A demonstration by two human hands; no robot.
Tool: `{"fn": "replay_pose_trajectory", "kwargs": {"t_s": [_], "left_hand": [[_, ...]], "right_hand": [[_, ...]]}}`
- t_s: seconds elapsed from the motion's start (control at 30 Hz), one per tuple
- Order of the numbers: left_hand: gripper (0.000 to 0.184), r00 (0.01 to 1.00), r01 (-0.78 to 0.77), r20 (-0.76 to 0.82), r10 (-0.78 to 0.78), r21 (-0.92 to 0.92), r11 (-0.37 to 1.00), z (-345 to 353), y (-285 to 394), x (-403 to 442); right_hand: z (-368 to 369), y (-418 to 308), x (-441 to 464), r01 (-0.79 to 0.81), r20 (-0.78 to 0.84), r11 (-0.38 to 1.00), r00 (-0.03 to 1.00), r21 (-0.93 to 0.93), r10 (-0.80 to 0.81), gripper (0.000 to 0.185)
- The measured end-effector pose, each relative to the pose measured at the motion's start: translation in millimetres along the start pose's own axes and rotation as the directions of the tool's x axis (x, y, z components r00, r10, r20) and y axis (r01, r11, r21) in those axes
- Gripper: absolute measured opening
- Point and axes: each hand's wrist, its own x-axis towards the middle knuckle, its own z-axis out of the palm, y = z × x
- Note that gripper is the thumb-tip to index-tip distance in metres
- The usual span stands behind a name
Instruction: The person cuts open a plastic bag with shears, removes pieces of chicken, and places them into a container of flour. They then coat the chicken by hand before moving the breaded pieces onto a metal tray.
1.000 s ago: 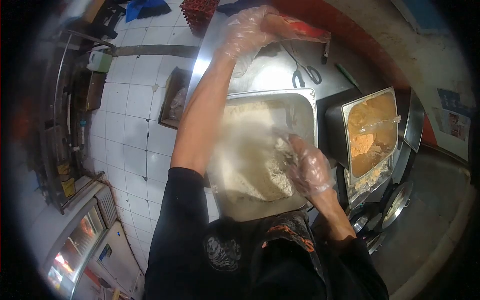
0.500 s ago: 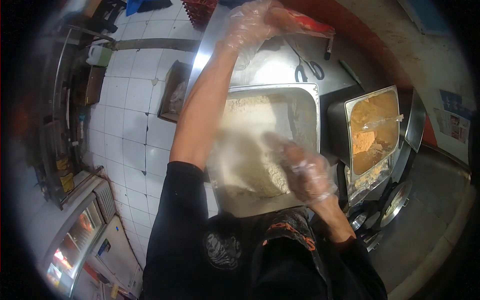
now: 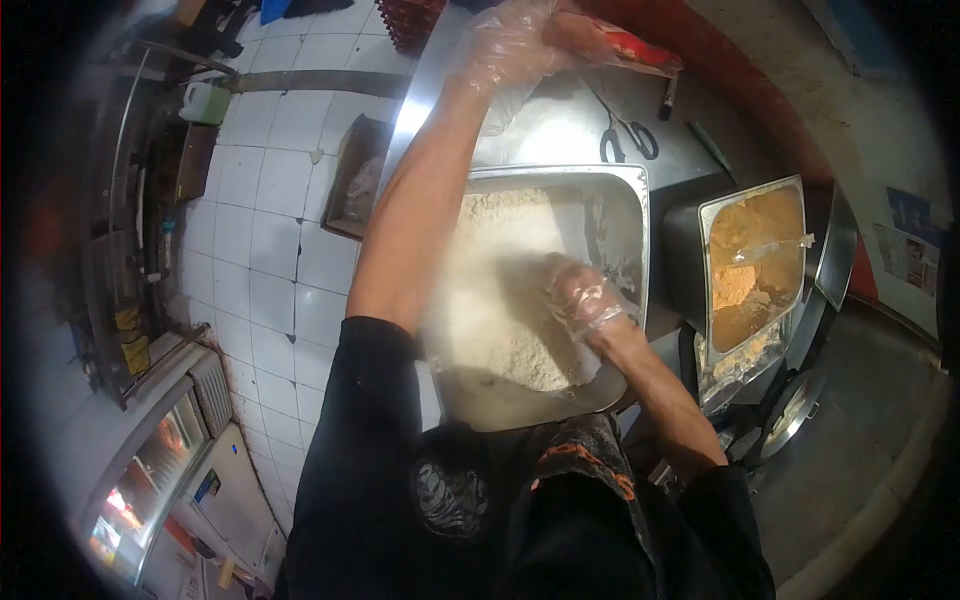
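A large metal tray [image 3: 642, 230] in front of me holds a heap of pale flour [image 3: 520, 340], with a whitish haze over its middle. My right hand [image 3: 585, 297], in a clear plastic glove, is over the flour at the right of the heap; its fingers are curled, and what they hold, if anything, is hidden. Beyond the tray's far edge is my left hand [image 3: 520, 45], gloved too, with its fingers wrapped round a red and clear plastic packet [image 3: 635, 48] above the metal table [image 3: 540, 130].
Black-handled scissors [image 3: 628, 140] and a green pen-like item [image 3: 711, 150] lie beyond the tray. To the right stands a deep metal container [image 3: 755, 265] of orange powder, with pans [image 3: 792, 412] below it. A cardboard box [image 3: 358, 180] is on the left.
My right hand has moved up and left over the flour, and its fingers have curled in. My left hand still grips the packet. The whole view has shifted slightly.
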Motion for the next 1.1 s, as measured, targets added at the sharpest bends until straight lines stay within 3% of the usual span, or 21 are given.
{"fn": "replay_pose_trajectory", "kwargs": {"t_s": [0.03, 0.07, 0.13, 0.2, 0.23, 0.3, 0.33, 0.37, 0.43, 0.47, 0.53, 0.6, 0.63, 0.67, 0.73, 0.87, 0.93, 0.97, 1.0, 1.07, 1.1], "left_hand": [[0.045, 1.000, 0.028, 0.004, -0.028, -0.065, 0.998, 1.9, -2.7, -0.7], [0.045, 1.000, 0.028, 0.002, -0.027, -0.068, 0.997, 1.8, -1.0, -0.1], [0.047, 0.997, -0.063, -0.036, 0.074, 0.245, 0.967, -1.8, 2.1, -0.5], [0.047, 0.995, -0.067, -0.051, 0.082, 0.243, 0.968, -2.0, 0.5, -2.0], [0.046, 0.993, -0.077, -0.064, 0.095, 0.237, 0.968, -1.8, 0.0, -2.4], [0.046, 0.990, -0.093, -0.079, 0.119, 0.273, 0.957, -2.4, 6.5, -6.8], [0.047, 0.985, -0.112, -0.090, 0.146, 0.308, 0.945, -2.3, 9.9, -7.7], [0.047, 0.985, -0.116, -0.089, 0.150, 0.308, 0.944, -0.4, 5.3, -5.2], [0.047, 0.999, 0.031, 0.033, -0.023, -0.280, 0.960, 4.0, -10.2, 0.2], [0.047, 0.999, 0.029, 0.036, -0.020, -0.281, 0.959, 3.2, -8.5, 0.3], [0.050, 0.994, -0.108, -0.019, 0.110, 0.093, 0.990, -0.6, -4.9, 0.8], [0.050, 0.991, -0.125, -0.023, 0.132, 0.201, 0.972, -1.4, 0.1, -0.7], [0.051, 0.989, -0.129, -0.031, 0.145, 0.309, 0.942, -3.0, 1.9, -0.4], [0.051, 0.989, -0.127, -0.035, 0.145, 0.312, 0.942, -3.8, 0.7, 0.3], [0.051, 0.998, -0.043, -0.019, 0.055, 0.398, 0.916, -2.2, -0.7, 1.0], [0.052, 0.996, -0.002, -0.081, 0.044, 0.455, 0.890, -4.9, -1.4, -0.2], [0.054, 0.995, -0.047, -0.057, 0.080, 0.433, 0.900, -1.6, -16.5, 5.8], [0.054, 0.995, -0.055, -0.054, 0.086, 0.431, 0.901, 0.4, -22.4, 6.8], [0.054, 0.994, -0.080, -0.036, 0.106, 0.428, 0.900, 1.0, -28.5, 7.8], [0.054, 0.991, -0.106, -0.031, 0.133, 0.431, 0.896, -2.8, -33.2, 12.8], [0.054, 0.993, -0.099, -0.021, 0.119, 0.415, 0.905, -2.5, -30.7, 9.5]], "right_hand": [[-5.7, -11.4, -5.3, 0.137, -0.022, 0.912, 0.987, -0.388, -0.157, 0.027], [-9.1, -16.4, -7.1, 0.231, 0.021, 0.660, 0.951, -0.715, -0.309, 0.020], [-11.4, -1.5, -5.4, 0.270, 0.028, 0.651, 0.934, -0.709, -0.357, 0.026], [-10.6, -11.6, -13.2, 0.390, -0.010, 0.614, 0.839, -0.686, -0.544, 0.047], [-9.1, -19.4, -18.9, 0.392, -0.007, 0.614, 0.839, -0.685, -0.544, 0.047], [-4.8, -32.8, -29.7, 0.520, -0.102, 0.771, 0.801, -0.369, -0.589, 0.055], [-4.2, -31.3, -31.2, 0.519, -0.104, 0.771, 0.801, -0.370, -0.589, 0.055], [-4.1, -29.4, -31.9, 0.482, -0.061, 0.712, 0.806, -0.511, -0.589, 0.052], [-0.4, -23.7, -31.6, 0.437, -0.023, 0.634, 0.812, -0.638, -0.583, 0.050], [3.8, -18.7, -30.7, 0.388, -0.036, 0.709, 0.864, -0.589, -0.503, 0.048], [7.3, -5.5, -26.7, 0.330, -0.049, 0.774, 0.906, -0.541, -0.421, 0.046], [8.3, -4.4, -23.0, 0.347, 0.163, 0.275, 0.836, -0.897, -0.523, 0.045], [10.4, -7.2, -22.9, 0.391, 0.001, 0.440, 0.749, -0.808, -0.663, 0.038], [7.2, -14.0, -22.6, 0.394, 0.005, 0.437, 0.747, -0.809, -0.665, 0.038], [1.8, -22.7, -18.7, 0.289, -0.132, 0.671, 0.854, -0.683, -0.503, 0.029], [3.9, -21.8, -25.7, 0.240, -0.157, 0.702, 0.879, -0.671, -0.451, 0.026], [6.7, -16.8, -27.1, 0.278, -0.086, 0.705, 0.897, -0.653, -0.434, 0.021], [6.8, -13.6, -28.3, 0.406, -0.103, 0.640, 0.790, -0.652, -0.605, 0.020], [-0.8, -14.0, -29.9, 0.401, -0.110, 0.639, 0.787, -0.657, -0.607, 0.020], [-23.0, -30.0, -31.6, 0.498, -0.264, 0.729, 0.709, -0.470, -0.654, 0.022], [-32.1, -52.0, -36.4, 0.437, -0.353, 0.779, 0.714, -0.451, -0.605, 0.024]]}}
